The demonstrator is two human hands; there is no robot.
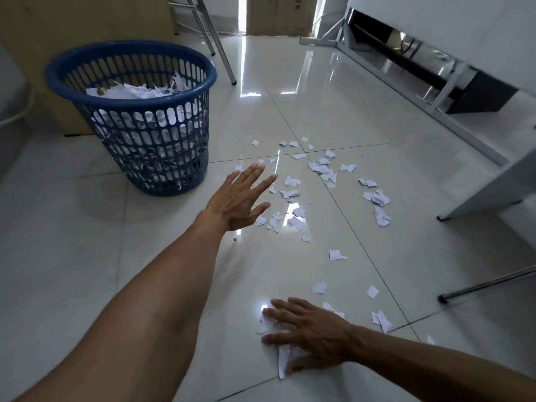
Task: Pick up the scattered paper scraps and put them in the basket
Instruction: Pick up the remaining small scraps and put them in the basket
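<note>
Nearby, right hand (314,333) presses paper scraps (282,362) onto the floor (139,245).

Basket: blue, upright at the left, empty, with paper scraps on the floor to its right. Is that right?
Not empty. The head view shows the basket already holding a heap of white paper. Otherwise yes: blue, upright at the left, with paper scraps on the floor to its right.
</note>
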